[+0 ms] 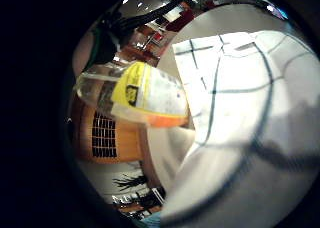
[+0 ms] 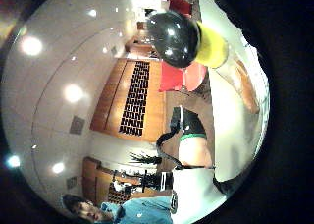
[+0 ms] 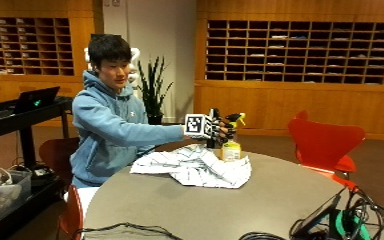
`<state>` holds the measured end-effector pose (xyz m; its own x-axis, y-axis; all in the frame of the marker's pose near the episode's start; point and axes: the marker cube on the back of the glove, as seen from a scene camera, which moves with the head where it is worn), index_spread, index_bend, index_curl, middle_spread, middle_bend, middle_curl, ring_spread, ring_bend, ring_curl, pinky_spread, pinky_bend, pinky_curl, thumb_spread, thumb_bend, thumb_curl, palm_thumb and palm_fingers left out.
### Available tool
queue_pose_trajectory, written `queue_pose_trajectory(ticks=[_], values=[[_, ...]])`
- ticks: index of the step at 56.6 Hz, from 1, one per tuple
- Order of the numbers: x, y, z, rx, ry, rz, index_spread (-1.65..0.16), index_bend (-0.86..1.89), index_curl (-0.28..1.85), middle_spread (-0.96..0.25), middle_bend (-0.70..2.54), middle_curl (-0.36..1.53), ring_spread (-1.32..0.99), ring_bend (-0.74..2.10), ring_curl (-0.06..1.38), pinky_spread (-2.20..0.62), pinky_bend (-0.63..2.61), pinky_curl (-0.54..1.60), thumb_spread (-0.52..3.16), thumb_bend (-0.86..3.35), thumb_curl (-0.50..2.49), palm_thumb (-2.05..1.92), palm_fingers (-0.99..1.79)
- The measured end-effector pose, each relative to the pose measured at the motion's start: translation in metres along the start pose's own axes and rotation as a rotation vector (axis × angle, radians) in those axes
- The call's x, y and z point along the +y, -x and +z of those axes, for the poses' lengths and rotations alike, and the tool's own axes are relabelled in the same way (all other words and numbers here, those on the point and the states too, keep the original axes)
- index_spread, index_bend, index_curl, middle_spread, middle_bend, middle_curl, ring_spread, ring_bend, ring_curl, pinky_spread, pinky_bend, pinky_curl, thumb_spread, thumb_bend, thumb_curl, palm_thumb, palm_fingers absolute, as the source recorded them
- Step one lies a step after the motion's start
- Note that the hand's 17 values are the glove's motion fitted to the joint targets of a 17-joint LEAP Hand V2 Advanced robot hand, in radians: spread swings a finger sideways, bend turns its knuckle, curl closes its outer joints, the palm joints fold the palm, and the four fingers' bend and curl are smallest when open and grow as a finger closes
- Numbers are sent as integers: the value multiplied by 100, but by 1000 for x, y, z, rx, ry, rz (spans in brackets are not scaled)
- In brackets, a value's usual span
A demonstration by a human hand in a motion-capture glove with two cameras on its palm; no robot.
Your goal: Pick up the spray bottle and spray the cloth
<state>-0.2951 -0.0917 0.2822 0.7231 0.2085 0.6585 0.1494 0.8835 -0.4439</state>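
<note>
In the outside view my gloved right hand (image 3: 222, 130) grips the neck of the spray bottle (image 3: 230, 149), held upright at the far edge of the cloth (image 3: 195, 169). The bottle is clear with a yellow label (image 1: 131, 88), orange liquid at its base and a black and yellow spray head (image 2: 179, 36). I cannot tell whether its base touches the cloth. The cloth (image 1: 240, 118) is white with dark check lines and lies crumpled on the round grey table (image 3: 245, 205), right below my palm.
A red chair (image 3: 325, 142) stands at the table's far right. Cables and a tilted device (image 3: 322, 217) lie along the table's near edge. A black cart (image 3: 19, 120) with a laptop is at the left, and a potted plant (image 3: 153, 87) stands behind.
</note>
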Motion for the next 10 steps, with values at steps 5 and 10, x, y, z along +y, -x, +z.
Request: queue_pose_trajectory(ticks=[5,10], values=[[11,7,-14,6,-8,-32,-22,6,28,-8,22,40,-4,43,39,0,50,41,85,-3,64,82,54],[19,10,-27,29,-18,-57,-21,8,26,-8,23,40,-3,44,39,3,51,40,88,-3,63,81,53]])
